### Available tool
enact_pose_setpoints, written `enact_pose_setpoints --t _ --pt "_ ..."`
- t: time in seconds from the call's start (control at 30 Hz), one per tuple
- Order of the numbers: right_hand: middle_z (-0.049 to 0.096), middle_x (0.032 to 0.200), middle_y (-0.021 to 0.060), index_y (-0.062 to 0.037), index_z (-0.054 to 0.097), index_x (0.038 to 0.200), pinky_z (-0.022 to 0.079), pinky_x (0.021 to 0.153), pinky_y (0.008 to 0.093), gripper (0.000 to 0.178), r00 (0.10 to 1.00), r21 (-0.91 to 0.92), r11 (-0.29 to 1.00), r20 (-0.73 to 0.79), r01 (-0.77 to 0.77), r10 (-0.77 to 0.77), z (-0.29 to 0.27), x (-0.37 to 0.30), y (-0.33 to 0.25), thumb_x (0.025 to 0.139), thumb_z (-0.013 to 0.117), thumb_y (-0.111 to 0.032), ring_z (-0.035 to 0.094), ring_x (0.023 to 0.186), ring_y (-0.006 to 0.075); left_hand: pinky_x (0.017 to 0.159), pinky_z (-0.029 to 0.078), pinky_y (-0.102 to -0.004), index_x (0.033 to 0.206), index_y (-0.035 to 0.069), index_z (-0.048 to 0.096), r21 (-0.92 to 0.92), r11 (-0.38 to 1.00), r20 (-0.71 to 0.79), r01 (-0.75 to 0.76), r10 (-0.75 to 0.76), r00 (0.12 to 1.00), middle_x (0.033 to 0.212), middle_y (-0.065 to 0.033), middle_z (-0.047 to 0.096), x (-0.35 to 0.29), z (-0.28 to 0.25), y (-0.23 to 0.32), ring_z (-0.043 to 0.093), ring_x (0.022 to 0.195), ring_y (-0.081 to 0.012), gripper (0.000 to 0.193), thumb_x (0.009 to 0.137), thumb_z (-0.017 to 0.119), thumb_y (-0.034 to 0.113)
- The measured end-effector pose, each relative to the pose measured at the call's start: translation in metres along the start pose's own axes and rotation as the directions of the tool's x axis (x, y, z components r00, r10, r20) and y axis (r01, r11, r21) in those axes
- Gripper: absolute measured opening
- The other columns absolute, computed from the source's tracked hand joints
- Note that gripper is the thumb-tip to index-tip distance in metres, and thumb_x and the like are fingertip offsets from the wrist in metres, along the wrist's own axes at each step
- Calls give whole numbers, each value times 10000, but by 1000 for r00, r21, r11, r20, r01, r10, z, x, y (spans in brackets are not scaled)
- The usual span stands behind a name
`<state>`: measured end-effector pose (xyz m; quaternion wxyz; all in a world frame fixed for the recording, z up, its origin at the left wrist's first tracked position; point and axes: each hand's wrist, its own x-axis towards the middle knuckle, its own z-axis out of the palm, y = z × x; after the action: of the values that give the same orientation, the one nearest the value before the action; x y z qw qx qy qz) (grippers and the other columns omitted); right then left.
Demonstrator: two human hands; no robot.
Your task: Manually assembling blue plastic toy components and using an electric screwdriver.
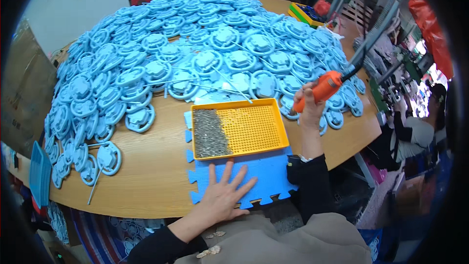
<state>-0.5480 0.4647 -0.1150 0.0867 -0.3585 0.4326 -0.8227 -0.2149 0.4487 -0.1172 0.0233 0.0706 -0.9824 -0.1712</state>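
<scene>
The right hand (pixel 309 101) had its fingers clamped on an orange electric screwdriver (pixel 318 91), tilted toward two o'clock. The left hand (pixel 222 196) lay flat, fingers apart, on a blue foam mat (pixel 266 173).

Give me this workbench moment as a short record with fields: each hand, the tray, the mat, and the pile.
Left hand: flat, fingers spread, on the blue foam mat
Right hand: gripping an orange electric screwdriver, raised over the table
Tray: yellow, perforated, on the mat; small grey screws heaped in its left part
Pile: many light blue plastic parts covering the wooden table
</scene>
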Motion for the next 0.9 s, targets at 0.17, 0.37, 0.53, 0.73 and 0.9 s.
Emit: enact_pose_setpoints --t 0.17,0.37,0.53,0.73,0.9 --pt "541 837 -4 -106 490 1073 463 551 261 435 996 175 982 -39 -75 83 -26 -4 7 802 785 -277 535 634 111 993 177 -736 1417 266 432 -6 1000 -39 16 -16 999 1465 -144 360 -10 10 -5 246 1352 -460 755 763 653 571" --pt "511 705 9 -101 506 946 445 579 292 483 992 151 981 -8 -122 125 64 -20 13 754 801 -431 526 632 134 980 164 -748 1402 273 454 27 986 -18 162 -161 987 1457 -149 357 -47 -1 -19 220 1354 -478 731 757 673 539" --pt "543 862 11 -135 487 1033 478 550 300 482 966 190 959 192 -208 171 63 -27 25 742 834 -301 562 654 138 956 131 -778 1390 266 470 30 976 28 215 -216 976 1466 -177 318 -63 -20 -26 177 1359 -505 707 782 634 587" --pt "545 744 30 -105 504 1040 456 558 287 462 994 21 999 102 -40 37 40 -12 -7 791 781 -378 559 650 151 740 511 -410 1137 73 640 -174 972 -249 160 -201 948 942 -150 660 -19 -103 -91 636 847 -319 472 730 788 261" --pt "509 705 19 -87 511 1007 404 601 307 554 974 156 983 220 -96 60 89 -8 -52 786 719 -551 495 628 150 932 429 -453 1359 145 468 370 904 -380 215 -64 923 1282 -209 503 105 -111 -213 495 1175 -375 696 729 741 259"
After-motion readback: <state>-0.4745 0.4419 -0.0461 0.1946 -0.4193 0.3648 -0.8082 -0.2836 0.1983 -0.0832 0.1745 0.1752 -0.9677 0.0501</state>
